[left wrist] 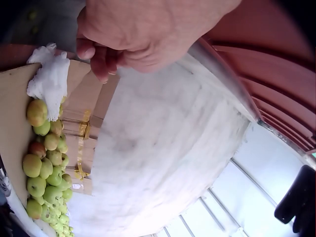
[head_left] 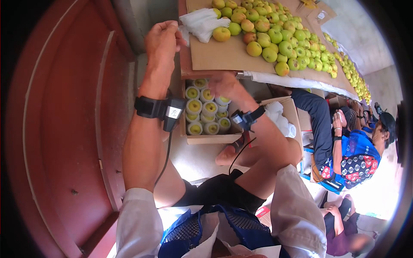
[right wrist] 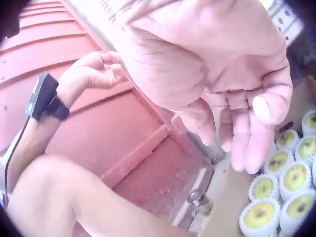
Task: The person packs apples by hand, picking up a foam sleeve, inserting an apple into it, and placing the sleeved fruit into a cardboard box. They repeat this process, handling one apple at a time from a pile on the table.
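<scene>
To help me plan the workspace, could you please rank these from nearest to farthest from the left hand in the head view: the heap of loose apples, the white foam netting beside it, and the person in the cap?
From the left hand:
1. White foam netting, just to its right.
2. Heap of loose apples, farther right.
3. Person in the cap, far right.

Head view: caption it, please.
Right hand over a box of netted apples, left hand near cardboard bearing loose apples.
</scene>
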Tool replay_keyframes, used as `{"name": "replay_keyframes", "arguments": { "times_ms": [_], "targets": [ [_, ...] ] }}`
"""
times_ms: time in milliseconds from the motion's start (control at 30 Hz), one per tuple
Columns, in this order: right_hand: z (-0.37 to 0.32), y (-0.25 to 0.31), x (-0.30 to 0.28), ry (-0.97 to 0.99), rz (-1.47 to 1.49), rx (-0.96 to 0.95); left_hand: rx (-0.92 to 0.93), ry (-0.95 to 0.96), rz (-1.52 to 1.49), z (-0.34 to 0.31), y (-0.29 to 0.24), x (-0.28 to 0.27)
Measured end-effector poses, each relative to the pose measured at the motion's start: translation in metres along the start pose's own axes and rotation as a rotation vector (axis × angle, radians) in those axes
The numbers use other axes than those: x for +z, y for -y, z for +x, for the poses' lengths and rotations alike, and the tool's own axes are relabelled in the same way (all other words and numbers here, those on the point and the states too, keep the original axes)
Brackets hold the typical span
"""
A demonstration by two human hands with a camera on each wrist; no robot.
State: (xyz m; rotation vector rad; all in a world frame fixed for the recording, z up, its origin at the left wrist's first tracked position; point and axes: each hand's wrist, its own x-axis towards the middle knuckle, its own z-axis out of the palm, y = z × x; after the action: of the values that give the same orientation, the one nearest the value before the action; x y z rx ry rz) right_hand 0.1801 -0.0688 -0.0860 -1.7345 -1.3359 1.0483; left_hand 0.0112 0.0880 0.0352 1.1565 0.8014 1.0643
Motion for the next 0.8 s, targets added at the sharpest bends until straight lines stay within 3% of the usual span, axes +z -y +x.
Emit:
{"name": "replay_keyframes", "arguments": {
  "times_ms": [33,100,167,267,367,400,500,533,633,800],
  "targets": [
    [0.01,0.003,-0.011,0.005,0.226,-0.061,-0.003,-0.008,-0.008,-0.001,-0.001,0.001],
    [0.03,0.041,-0.034,-0.148,0.173,0.074,-0.006,-0.016,-0.026,-0.003,-0.003,0.002],
    [0.063,0.036,-0.056,-0.326,0.158,-0.121,-0.005,-0.016,-0.043,-0.004,-0.005,0.001],
    [0.105,0.04,-0.087,-0.655,-0.353,-0.155,-0.018,-0.04,-0.028,-0.005,-0.01,0.001],
    [0.124,0.047,-0.097,-0.778,-0.582,-0.254,-0.015,-0.04,-0.027,-0.005,-0.013,0.001],
    [0.127,0.053,-0.098,-0.742,-0.659,-0.201,-0.02,-0.044,-0.028,-0.005,-0.014,0.001],
    [0.146,0.044,-0.099,-0.752,-0.873,-0.327,-0.033,-0.048,-0.029,-0.007,-0.016,0.002],
    [0.154,0.035,-0.1,-0.759,-0.89,-0.411,-0.035,-0.043,-0.03,-0.007,-0.016,0.002],
    [0.158,0.036,-0.106,-0.692,-0.879,-0.366,-0.03,-0.04,-0.046,-0.006,-0.014,0.003],
    [0.14,0.039,-0.111,-0.755,-0.874,-0.535,-0.022,-0.037,-0.046,-0.006,-0.014,0.001]
  ]
}}
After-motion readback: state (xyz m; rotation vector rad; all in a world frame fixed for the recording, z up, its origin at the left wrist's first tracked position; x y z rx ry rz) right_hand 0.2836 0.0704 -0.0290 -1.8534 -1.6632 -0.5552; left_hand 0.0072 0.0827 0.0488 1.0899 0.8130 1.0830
